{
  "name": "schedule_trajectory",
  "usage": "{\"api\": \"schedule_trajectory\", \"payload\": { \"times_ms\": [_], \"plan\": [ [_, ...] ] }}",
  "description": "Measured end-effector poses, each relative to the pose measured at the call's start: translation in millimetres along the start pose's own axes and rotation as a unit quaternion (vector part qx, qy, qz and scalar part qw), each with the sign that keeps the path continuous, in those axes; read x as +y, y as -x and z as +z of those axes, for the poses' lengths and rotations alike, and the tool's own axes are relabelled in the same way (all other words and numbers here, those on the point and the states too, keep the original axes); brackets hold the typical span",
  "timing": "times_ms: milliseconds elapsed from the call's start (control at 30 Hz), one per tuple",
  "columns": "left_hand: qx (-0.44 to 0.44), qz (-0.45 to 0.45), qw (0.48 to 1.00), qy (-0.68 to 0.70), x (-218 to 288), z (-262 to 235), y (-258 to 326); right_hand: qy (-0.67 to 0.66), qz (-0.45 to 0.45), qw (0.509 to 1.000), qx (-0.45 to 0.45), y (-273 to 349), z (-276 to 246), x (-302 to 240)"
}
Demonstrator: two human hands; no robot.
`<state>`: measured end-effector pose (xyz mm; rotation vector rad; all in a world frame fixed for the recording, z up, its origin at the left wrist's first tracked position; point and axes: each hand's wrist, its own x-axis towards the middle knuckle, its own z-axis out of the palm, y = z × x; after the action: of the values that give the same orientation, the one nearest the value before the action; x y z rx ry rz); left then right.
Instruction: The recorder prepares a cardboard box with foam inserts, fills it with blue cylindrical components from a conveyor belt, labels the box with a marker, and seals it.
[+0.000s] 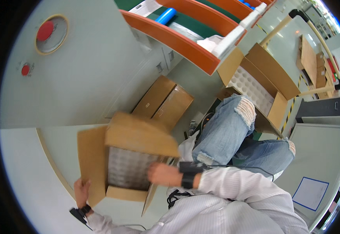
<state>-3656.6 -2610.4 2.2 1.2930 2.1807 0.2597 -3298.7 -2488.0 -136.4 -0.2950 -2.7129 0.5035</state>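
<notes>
An opened cardboard box (103, 156) stands at the lower left with its flaps spread. Inside it lies a pale dimpled tray (127, 167), blurred, with rows of round hollows. My left hand (82, 191) pinches the outer edge of the box's left flap (92, 160). Over the right side of the box is my right hand (164, 174), close to the right flap; motion smears its fingers, so what they hold, if anything, is unclear. Both wrists wear black straps with small devices.
A second open box (271, 97) with a dimpled white tray stands beyond my knees. Taped cartons (166, 101) sit against the grey cabinet (88, 78). Orange-sided channels (177, 39) holding a blue cylinder (166, 16) jut in above. A whiteboard (318, 156) stands at right.
</notes>
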Motion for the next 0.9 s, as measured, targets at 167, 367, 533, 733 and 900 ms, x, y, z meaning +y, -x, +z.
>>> {"api": "schedule_trajectory", "payload": {
  "times_ms": [167, 367, 533, 733, 900],
  "plan": [
    [0.077, -0.113, 0.987, 0.087, -82, 23, 53, -0.206, 0.023, 0.976, -0.072, 11, -17, -37],
    [0.134, -0.13, 0.982, -0.035, -105, 46, 79, -0.224, 0.243, 0.935, 0.126, 102, -157, 43],
    [0.175, -0.111, 0.978, -0.009, -139, 65, 86, 0.052, 0.402, 0.86, 0.31, 171, -204, 135],
    [0.178, 0.054, 0.98, -0.074, -174, 96, 68, 0.208, 0.545, 0.802, 0.125, 311, -151, 212],
    [-0.012, -0.085, 0.989, -0.118, -222, 82, 96, 0.248, 0.604, 0.748, 0.116, 336, -140, 243]
  ]
}}
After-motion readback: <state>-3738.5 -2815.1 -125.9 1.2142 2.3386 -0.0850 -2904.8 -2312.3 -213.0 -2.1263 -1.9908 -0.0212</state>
